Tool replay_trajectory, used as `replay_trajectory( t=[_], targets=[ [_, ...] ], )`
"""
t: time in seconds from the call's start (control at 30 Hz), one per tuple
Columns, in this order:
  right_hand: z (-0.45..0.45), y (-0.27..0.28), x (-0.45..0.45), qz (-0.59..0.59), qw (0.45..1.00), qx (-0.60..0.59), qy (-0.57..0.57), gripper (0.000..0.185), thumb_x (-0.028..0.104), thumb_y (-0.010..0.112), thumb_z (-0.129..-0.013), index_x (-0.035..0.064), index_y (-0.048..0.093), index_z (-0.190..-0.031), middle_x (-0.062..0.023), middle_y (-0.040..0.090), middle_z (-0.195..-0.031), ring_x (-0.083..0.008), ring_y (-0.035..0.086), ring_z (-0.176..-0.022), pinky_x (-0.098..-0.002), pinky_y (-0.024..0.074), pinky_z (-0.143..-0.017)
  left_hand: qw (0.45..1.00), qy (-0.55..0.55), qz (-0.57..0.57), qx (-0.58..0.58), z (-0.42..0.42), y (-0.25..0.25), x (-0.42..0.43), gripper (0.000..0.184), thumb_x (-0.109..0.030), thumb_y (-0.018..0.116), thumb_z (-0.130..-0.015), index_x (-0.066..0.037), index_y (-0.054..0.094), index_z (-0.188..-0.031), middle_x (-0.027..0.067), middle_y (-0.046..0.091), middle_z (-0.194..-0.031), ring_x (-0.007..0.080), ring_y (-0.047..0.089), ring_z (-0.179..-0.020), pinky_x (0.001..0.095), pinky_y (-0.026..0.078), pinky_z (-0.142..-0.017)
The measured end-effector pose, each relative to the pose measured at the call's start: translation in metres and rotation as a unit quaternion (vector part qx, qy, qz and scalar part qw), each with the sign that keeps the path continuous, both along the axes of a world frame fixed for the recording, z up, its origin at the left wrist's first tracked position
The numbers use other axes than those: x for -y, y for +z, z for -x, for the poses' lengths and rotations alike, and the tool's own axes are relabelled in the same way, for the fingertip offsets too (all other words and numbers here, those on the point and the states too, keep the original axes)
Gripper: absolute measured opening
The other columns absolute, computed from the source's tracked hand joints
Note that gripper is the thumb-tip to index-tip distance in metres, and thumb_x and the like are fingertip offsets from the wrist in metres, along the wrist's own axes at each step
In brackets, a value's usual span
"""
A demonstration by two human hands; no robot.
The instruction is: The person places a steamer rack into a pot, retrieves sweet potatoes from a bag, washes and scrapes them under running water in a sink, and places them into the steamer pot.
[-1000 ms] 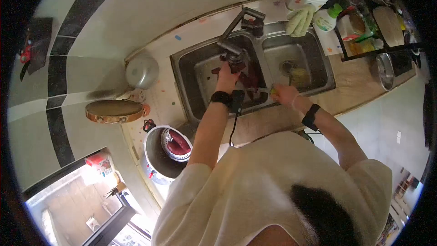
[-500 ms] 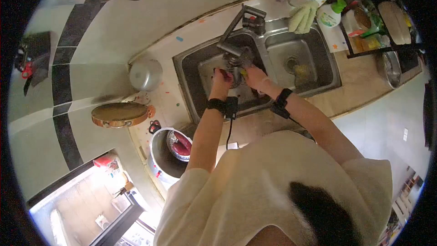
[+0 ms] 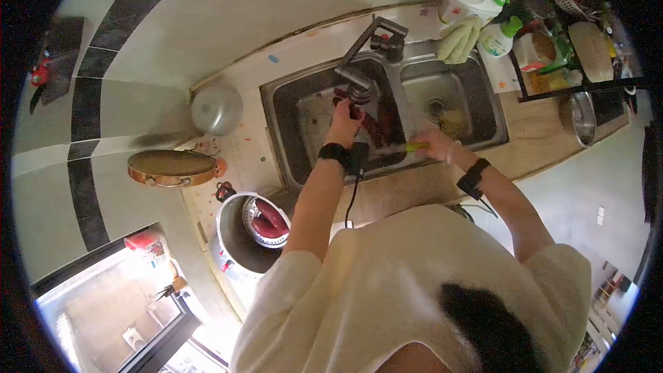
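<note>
Over the left basin of the sink [image 3: 283,155], my left hand [image 3: 344,124] is closed around a dark red sweet potato [image 3: 356,112], mostly covered by the fingers. It is just below the faucet head [image 3: 359,90]. More dark reddish pieces [image 3: 376,130] lie in the basin beside it. My right hand [image 3: 435,145], near the front of the divider between the basins, is closed on the yellow-green handle of a knife [image 3: 416,146]. Its blurred blade points left toward my left hand.
A large pot [image 3: 235,238] at the left holds a perforated steamer basket [image 3: 257,235] with red sweet potatoes [image 3: 269,217]. A round pan [image 3: 173,168] and a metal bowl [image 3: 216,110] stand near the wall. Bottles [image 3: 497,38], a glove [image 3: 459,38] and a rack [image 3: 559,90] are at the back right.
My right hand has moved right and toward me with the knife, away from under the faucet. My left hand stays beneath the faucet, turned slightly, and the reddish pieces in the basin show more.
</note>
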State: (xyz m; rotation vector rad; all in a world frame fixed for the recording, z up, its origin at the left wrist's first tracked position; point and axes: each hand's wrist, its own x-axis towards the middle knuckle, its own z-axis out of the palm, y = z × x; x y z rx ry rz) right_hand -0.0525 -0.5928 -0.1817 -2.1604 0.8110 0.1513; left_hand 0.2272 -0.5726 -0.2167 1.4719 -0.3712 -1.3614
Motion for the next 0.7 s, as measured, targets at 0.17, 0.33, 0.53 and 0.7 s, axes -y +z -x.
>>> replay_trajectory(
  t=[0.17, 0.33, 0.53, 0.7],
  targets=[
    [0.071, -0.085, 0.002, -0.06, 0.998, 0.021, -0.011, 0.026, 0.016, 0.065, -0.07, 0.016, 0.065, -0.095, -0.0133, 0.054, -0.106, -0.0307, 0.05, -0.099, -0.0392, 0.0406, -0.086, 0.849, -0.321, 0.047, 0.417, 0.011, 0.011, 0.007, 0.019, -0.016, 0.045, -0.083, -0.001, 0.051, -0.092, 0.0143, 0.058, -0.085, 0.0238, 0.055, -0.083, 0.0336, 0.044, -0.072],
    [0.054, -0.073, -0.008, 0.025, 0.996, 0.061, 0.06, 0.027, 0.015, 0.065, -0.073, 0.0085, 0.061, -0.099, -0.0111, 0.055, -0.086, -0.0259, 0.051, -0.097, -0.0358, 0.042, -0.081, 0.9, -0.245, 0.152, 0.326, 0.005, -0.034, -0.002, 0.019, -0.014, 0.04, -0.082, 0.001, 0.052, -0.088, 0.0135, 0.058, -0.081, 0.0267, 0.055, -0.071, 0.0333, 0.044, -0.061],
    [0.008, -0.021, 0.012, 0.092, 0.994, -0.051, 0.04, 0.031, 0.023, 0.054, -0.079, 0.011, 0.054, -0.107, -0.0133, 0.053, -0.106, -0.0322, 0.048, -0.101, -0.0395, 0.0431, -0.084, 0.975, -0.212, 0.053, -0.025, -0.009, -0.02, -0.017, 0.018, -0.019, 0.044, -0.084, -0.003, 0.051, -0.084, 0.0082, 0.052, -0.066, 0.0161, 0.048, -0.055, 0.0245, 0.036, -0.046],
    [-0.091, -0.007, 0.02, 0.142, 0.985, 0.091, -0.045, 0.046, 0.019, 0.057, -0.074, 0.0078, 0.044, -0.117, -0.0147, 0.047, -0.112, -0.0338, 0.045, -0.104, -0.0407, 0.0414, -0.084, 0.943, 0.001, -0.112, -0.313, 0.006, 0.013, -0.004, 0.023, -0.025, 0.043, -0.089, -0.007, 0.042, -0.076, 0.0017, 0.037, -0.057, 0.0085, 0.032, -0.045, 0.0192, 0.026, -0.037]
  ],
)
